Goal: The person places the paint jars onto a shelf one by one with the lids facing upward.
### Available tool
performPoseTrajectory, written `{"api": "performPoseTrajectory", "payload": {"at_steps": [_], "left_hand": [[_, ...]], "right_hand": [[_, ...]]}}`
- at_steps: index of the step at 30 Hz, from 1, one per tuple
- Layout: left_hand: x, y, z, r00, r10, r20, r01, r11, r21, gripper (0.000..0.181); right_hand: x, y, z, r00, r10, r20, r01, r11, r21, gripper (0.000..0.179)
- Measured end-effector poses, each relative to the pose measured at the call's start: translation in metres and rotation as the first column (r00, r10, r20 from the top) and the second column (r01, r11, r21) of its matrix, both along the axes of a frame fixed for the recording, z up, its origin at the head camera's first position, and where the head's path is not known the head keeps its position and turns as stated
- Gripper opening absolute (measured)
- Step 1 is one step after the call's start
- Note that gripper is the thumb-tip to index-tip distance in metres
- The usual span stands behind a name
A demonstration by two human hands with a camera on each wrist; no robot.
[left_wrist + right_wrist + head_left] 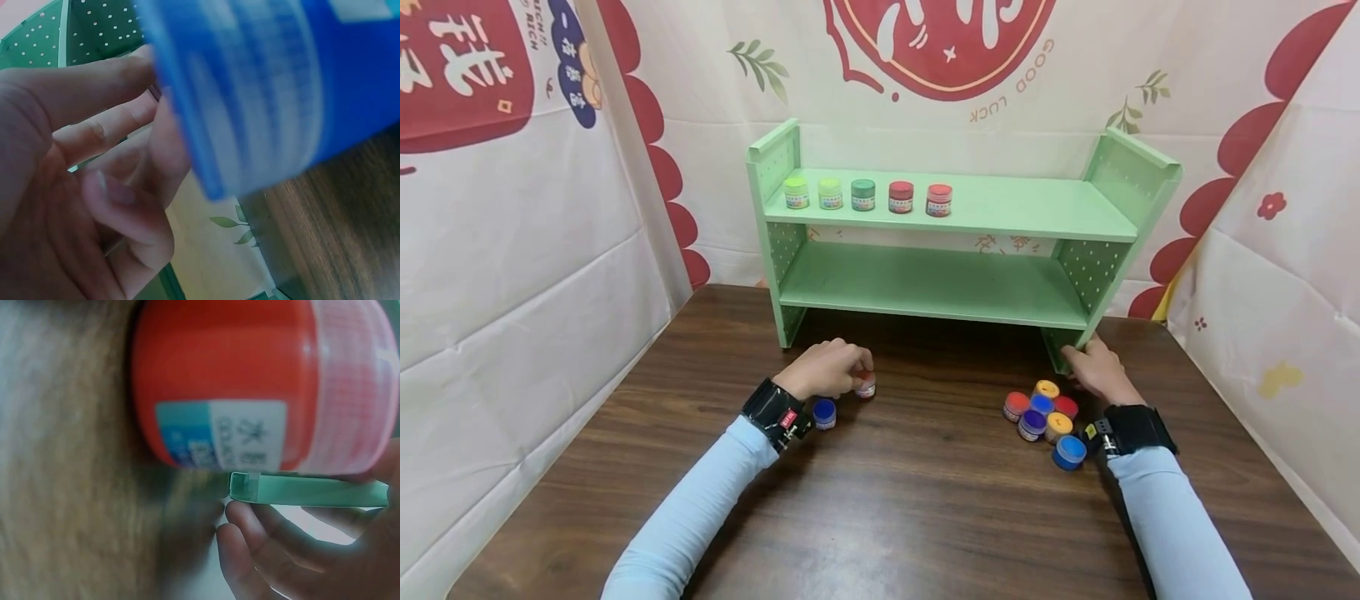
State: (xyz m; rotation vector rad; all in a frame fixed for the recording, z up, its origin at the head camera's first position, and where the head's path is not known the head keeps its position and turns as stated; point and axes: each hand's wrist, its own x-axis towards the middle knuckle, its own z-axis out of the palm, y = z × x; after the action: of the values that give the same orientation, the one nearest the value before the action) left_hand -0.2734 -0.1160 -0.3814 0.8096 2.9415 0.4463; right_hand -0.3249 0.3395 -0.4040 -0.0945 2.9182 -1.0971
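Observation:
My left hand [831, 368] pinches a small paint jar [867, 387] with a reddish lid, low over the table in front of the shelf. A blue paint jar [824, 415] stands close beside that hand and fills much of the left wrist view, hiding the held jar there. My right hand [1099, 371] grips the lower right leg of the green two-tier shelf [940, 287], fingers along the panel's outer side. An orange-red gouache jar [225, 375] looms before it in the right wrist view. Several red, yellow, blue and purple jars [1032, 425] cluster left of this hand.
On the shelf's top tier, toward the left, several green and red paint jars [863, 196] stand in a row. The dark wooden table [880, 508] carries everything. Printed white cloth [940, 142] hangs behind the shelf and along both sides.

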Motion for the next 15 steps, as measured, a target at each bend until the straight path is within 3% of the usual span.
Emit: {"api": "performPoseTrajectory", "payload": {"at_steps": [15], "left_hand": [[0.0006,0.0001,0.0012,1.0,0.008,0.002,-0.008,1.0,-0.012,0.024]], "right_hand": [[-0.0031,0.0034,0.0021,0.999,0.053,0.002,-0.053,0.998,-0.019,0.051]]}}
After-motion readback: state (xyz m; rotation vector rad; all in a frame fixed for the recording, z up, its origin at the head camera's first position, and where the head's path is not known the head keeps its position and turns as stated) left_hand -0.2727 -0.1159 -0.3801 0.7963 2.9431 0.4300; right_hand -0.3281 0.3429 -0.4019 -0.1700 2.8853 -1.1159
